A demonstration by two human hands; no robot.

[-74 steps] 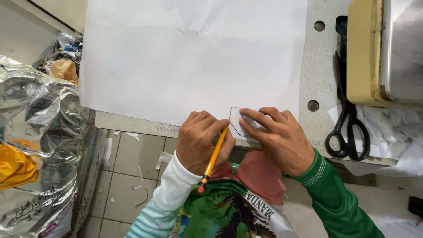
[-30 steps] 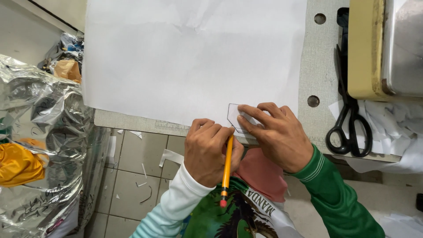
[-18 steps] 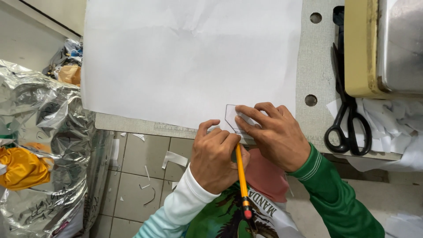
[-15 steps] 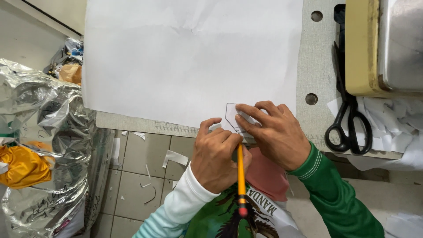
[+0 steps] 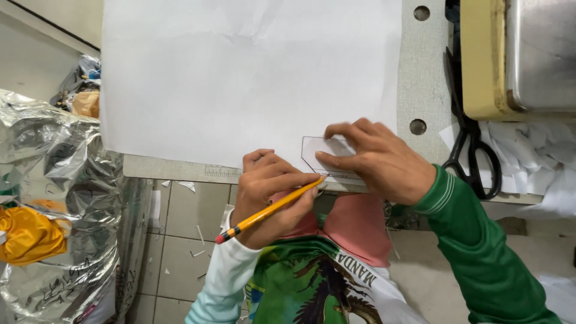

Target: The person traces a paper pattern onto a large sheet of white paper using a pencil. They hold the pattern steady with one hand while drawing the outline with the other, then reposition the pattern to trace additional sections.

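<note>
My left hand grips a yellow pencil, its tip at the lower edge of a small clear angular template. The pencil's red end points down and left, off the table. My right hand, in a green sleeve, presses its fingers flat on the template. The template lies on the near right corner of a large white paper sheet spread over the grey table.
Black scissors lie right of my right hand. A cream and metal machine stands at the back right, with white paper scraps below it. Crumpled silver foil and a yellow bundle fill the left; tiled floor lies below.
The pencil has swung from pointing straight down at my body to slanting left. Its tip has shifted along the template's lower edge. My right hand stays pressed on the template.
</note>
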